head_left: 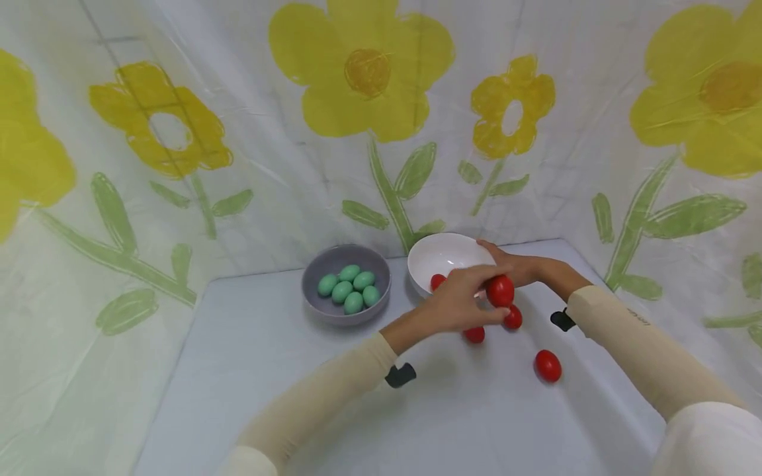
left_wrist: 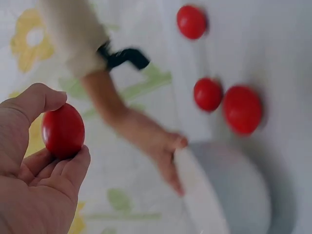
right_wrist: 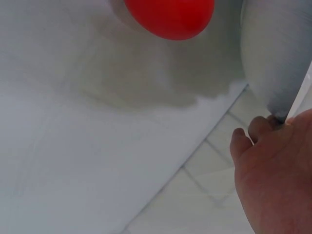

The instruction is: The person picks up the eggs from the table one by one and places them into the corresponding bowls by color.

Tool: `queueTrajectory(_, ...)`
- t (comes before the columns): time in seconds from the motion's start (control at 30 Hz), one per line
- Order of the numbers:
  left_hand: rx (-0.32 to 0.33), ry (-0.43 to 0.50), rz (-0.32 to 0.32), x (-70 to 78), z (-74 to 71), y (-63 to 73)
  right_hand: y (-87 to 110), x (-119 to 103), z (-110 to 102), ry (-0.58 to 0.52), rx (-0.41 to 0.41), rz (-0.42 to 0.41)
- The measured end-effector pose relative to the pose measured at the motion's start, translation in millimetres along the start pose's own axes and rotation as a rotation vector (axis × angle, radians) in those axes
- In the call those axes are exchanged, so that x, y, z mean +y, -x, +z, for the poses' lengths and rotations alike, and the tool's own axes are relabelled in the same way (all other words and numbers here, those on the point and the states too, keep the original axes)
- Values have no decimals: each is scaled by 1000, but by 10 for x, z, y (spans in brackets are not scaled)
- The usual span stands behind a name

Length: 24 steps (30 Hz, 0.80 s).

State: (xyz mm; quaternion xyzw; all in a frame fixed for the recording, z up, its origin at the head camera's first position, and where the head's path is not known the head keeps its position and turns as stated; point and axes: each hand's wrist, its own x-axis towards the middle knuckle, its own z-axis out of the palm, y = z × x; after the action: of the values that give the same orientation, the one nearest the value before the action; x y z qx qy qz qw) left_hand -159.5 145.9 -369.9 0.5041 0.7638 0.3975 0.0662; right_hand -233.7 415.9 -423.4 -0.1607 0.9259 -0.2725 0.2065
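Note:
My left hand (head_left: 455, 301) pinches a red egg (head_left: 500, 291) between thumb and fingers, raised in front of the white bowl (head_left: 443, 250). In the left wrist view this held egg (left_wrist: 63, 130) shows whole, with the thumb on top and fingertips below. My right hand (head_left: 519, 268) grips the rim of the white bowl at its right side; the right wrist view shows fingers (right_wrist: 261, 129) at the rim's outer side. Inside the bowl a red egg (head_left: 437, 281) shows, and my left hand hides part of the bowl's front.
Red eggs lie on the table in front of the bowl: one below my left hand (head_left: 474, 335), one behind the held egg (head_left: 514, 318), one farther right (head_left: 548, 365). Left of the white bowl stands a grey bowl (head_left: 311, 301) with several green eggs (head_left: 342, 291). A flowered curtain hangs behind.

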Motion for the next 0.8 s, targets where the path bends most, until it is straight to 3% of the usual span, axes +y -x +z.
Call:
queueTrajectory(0.17,56,-18,8,-14,-499,-136,-47,7,-4,-33,-13,-74)
queueTrajectory(0.23,50,-28,-14,-63,-644,-176,-51,4,5,-56,-1,-64)
queueTrajectory(0.37,0,-141,-87,-217,-837,-232,-22,-11,6,-38,24,24)
queueTrajectory(0.57,-108,-302,-210,-498,-883,-275,-4,-16,20,-45,2,85)
queueTrajectory(0.8,-183,-470,-317,-901,-717,-361,-16,-3,44,-47,12,88)
